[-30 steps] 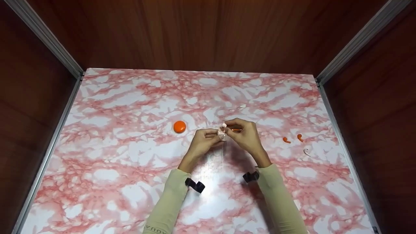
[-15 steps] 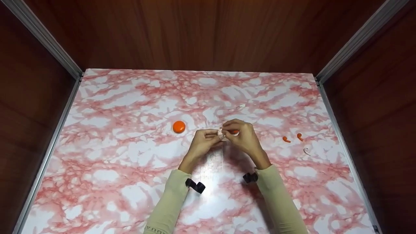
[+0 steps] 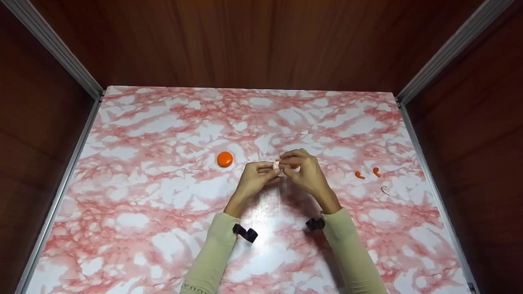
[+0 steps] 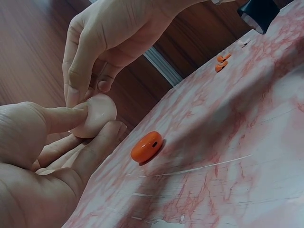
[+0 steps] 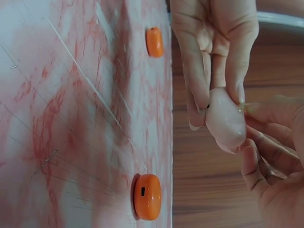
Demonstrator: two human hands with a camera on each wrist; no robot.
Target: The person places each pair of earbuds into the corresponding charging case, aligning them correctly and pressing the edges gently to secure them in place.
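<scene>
A glossy white earbud case (image 4: 100, 116) is held above the table between both hands. My left hand (image 3: 255, 176) grips it with thumb and fingers, seen close in the left wrist view. The right hand (image 3: 304, 167) has its thumb and fingertips on the same case (image 5: 227, 118), pinching at its edge. Whether an earbud sits between the right fingertips is hidden. Beneath the right hand an orange earbud case (image 4: 147, 147) stands on the table, mostly covered in the head view. Another orange case (image 3: 224, 159) lies left of the hands.
Two orange earbuds (image 3: 359, 175) and a white earbud (image 3: 385, 190) lie toward the right side of the pink-and-white marbled table (image 3: 171, 245). Dark wooden panels (image 3: 245, 45) enclose the back and sides. Black camera mounts (image 3: 245, 232) project from both wrists.
The right fingers have come slightly left and down onto the white case. A small white piece seen at their tips a second ago no longer shows. The left hand stays nearly still.
</scene>
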